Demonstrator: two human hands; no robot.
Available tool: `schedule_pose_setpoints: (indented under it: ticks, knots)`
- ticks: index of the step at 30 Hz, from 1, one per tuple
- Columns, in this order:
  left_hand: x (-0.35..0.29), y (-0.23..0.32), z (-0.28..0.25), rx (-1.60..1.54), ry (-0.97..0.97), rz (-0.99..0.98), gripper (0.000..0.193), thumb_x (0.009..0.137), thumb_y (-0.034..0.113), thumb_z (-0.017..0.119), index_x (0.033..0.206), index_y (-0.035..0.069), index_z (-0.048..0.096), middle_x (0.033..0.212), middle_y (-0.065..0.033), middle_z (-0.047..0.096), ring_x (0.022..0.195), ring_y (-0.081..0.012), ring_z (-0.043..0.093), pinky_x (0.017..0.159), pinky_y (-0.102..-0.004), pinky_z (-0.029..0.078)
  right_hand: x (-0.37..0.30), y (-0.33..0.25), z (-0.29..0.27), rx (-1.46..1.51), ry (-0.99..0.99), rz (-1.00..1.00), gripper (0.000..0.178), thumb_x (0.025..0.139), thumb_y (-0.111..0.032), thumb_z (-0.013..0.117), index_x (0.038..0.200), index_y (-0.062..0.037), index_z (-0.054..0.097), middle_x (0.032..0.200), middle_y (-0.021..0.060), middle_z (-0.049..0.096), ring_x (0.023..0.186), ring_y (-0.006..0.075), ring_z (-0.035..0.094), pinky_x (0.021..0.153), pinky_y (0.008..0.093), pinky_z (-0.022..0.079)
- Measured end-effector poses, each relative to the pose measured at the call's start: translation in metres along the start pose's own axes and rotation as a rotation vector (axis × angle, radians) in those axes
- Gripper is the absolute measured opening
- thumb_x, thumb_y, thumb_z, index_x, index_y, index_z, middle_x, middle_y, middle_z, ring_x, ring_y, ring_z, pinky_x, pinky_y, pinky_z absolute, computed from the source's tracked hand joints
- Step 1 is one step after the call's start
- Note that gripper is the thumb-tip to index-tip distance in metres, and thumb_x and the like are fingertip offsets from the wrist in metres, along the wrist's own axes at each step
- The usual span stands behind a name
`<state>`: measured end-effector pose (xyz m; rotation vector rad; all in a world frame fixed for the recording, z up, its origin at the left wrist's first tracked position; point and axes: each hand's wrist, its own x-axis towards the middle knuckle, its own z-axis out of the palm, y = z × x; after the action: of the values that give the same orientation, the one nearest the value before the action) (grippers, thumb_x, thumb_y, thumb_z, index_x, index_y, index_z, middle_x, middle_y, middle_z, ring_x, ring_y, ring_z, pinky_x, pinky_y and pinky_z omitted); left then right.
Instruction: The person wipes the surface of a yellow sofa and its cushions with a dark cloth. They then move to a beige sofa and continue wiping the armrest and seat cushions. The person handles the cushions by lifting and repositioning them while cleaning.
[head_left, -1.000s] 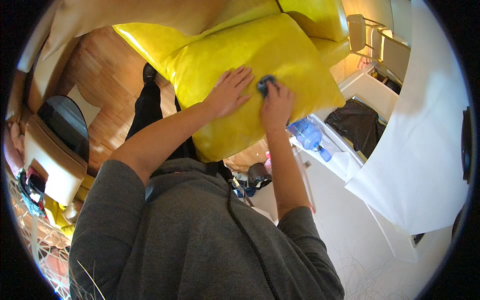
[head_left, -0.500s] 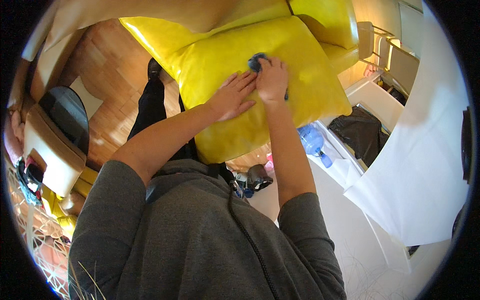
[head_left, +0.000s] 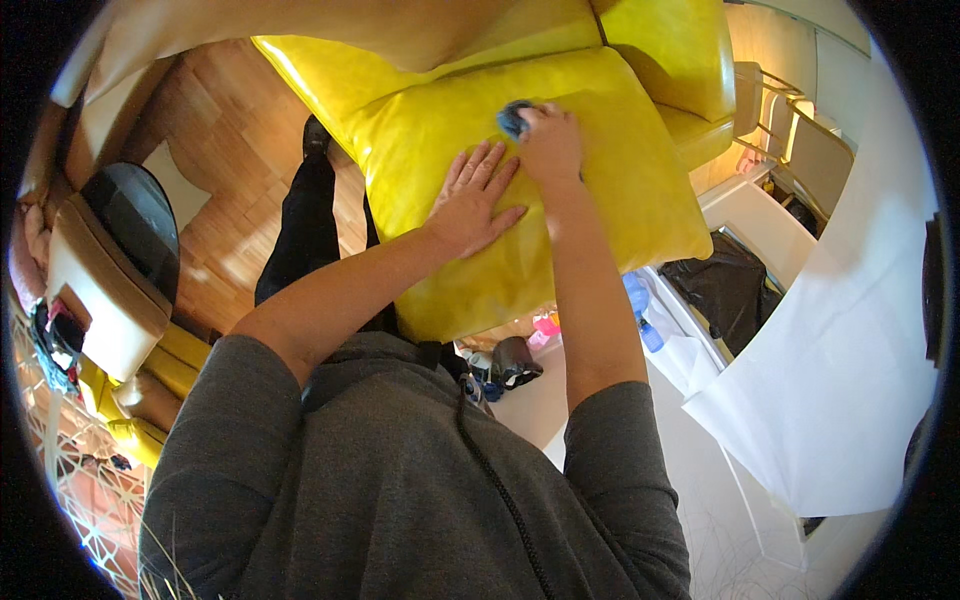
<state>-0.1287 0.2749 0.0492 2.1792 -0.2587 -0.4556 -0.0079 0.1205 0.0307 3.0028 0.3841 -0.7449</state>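
A glossy yellow cushion (head_left: 630, 170) lies across the yellow seat in front of me. Flat on its surface rests my left hand (head_left: 472, 200), fingers spread and nothing in it. Just to the right and farther up, my right hand (head_left: 553, 145) is closed around a crumpled blue cloth (head_left: 514, 119), pressing it against the cushion. Part of the cloth is hidden under the fingers.
Behind the cushion rises a yellow backrest (head_left: 670, 45). On the right are a black plastic bag (head_left: 725, 290), a blue bottle (head_left: 650, 335) and a large white sheet (head_left: 820, 380). A beige chair with a dark round top (head_left: 130, 225) stands at left on the wooden floor (head_left: 230, 130).
My left hand has separated from my right and its fingers have fanned out. The right hand keeps the blue cloth on the cushion. The whole view has shifted slightly.
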Motion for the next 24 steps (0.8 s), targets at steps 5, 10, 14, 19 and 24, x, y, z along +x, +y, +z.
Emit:
schedule_pose_setpoints:
  ticks: [5,10,14,19,24]
  knots:
    - [0.01,-0.006,-0.012,-0.017,-0.098,-0.006,0.072,0.102,0.053,0.051,0.152,0.002,0.045,0.162,-0.0199,0.035,0.152,-0.0376,0.03,0.125,-0.0544,0.02,0.022,-0.011,-0.003,0.121,0.13,-0.065,0.031,0.086,-0.013,0.068,0.117,-0.0128,0.075,0.124,0.0118,0.066,0.112,0.0362,0.06,0.097,0.0462,0.049]
    - [0.043,-0.028,-0.004,0.02,0.073,-0.05,0.068,0.102,0.05,0.054,0.151,0.003,0.045,0.159,-0.0193,0.04,0.151,-0.0373,0.032,0.124,-0.0542,0.022,0.045,0.007,-0.017,-0.113,0.156,0.067,0.027,0.086,-0.015,0.066,0.111,-0.009,0.075,0.123,0.0139,0.065,0.113,0.0365,0.059,0.095,0.0495,0.05]
    - [0.042,-0.031,0.005,0.024,0.032,-0.076,0.071,0.104,0.053,0.048,0.151,0.0,0.046,0.158,-0.0199,0.041,0.15,-0.0353,0.033,0.123,-0.0543,0.023,0.044,-0.008,0.011,-0.147,-0.008,0.004,0.025,0.089,-0.018,0.063,0.109,-0.0106,0.075,0.125,0.0139,0.065,0.114,0.0361,0.059,0.097,0.0487,0.051]
    - [0.043,-0.032,0.003,0.015,-0.004,-0.075,0.071,0.105,0.053,0.046,0.153,0.0,0.043,0.16,-0.0189,0.039,0.153,-0.0341,0.029,0.124,-0.0537,0.021,0.071,-0.019,0.013,-0.031,0.046,-0.053,0.024,0.091,-0.019,0.063,0.111,-0.0128,0.075,0.126,0.013,0.064,0.116,0.0362,0.058,0.1,0.0462,0.05]
    - [0.04,-0.031,0.004,-0.028,0.031,-0.074,0.069,0.103,0.049,0.051,0.152,0.001,0.043,0.16,-0.0202,0.038,0.151,-0.036,0.032,0.124,-0.0541,0.022,0.105,-0.012,0.009,-0.231,0.009,0.119,0.028,0.094,-0.023,0.06,0.115,-0.0139,0.075,0.132,0.0116,0.062,0.123,0.0347,0.056,0.101,0.0464,0.051]
